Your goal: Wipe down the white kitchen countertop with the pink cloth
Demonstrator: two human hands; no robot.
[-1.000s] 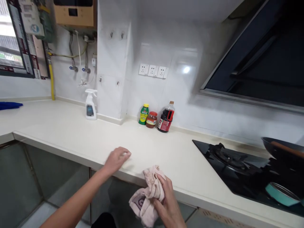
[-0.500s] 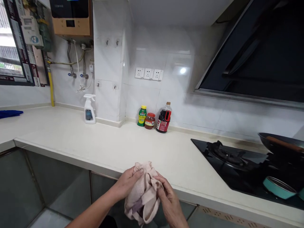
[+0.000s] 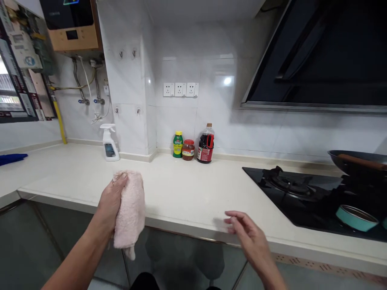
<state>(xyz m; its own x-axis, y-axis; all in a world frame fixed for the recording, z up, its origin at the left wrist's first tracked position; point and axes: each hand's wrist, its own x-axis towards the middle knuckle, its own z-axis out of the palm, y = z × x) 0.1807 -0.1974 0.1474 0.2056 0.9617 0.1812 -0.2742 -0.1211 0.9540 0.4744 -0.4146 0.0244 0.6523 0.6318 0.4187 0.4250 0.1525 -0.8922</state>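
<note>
A pale pink cloth (image 3: 132,213) hangs folded from my left hand (image 3: 110,201), whose fingers are closed on its upper part. The cloth is in front of the counter's edge, at left of centre. My right hand (image 3: 249,237) holds nothing; its fingers are stretched out and slightly curled over the front edge of the white counter (image 3: 193,193). Whether its fingertips touch the counter I cannot tell.
Against the wall stand a green bottle (image 3: 178,145), a red-lidded jar (image 3: 188,150) and a dark sauce bottle (image 3: 206,145). A white spray bottle (image 3: 109,144) is further left, a blue cloth (image 3: 12,158) at far left. On the right, the gas stove (image 3: 287,205) carries a wok (image 3: 356,161) and a teal pot (image 3: 356,218).
My right hand has let go of the cloth and moved right, opening. My left hand has carried the cloth left and up, and it now hangs folded instead of bunched. The view has shifted slightly.
</note>
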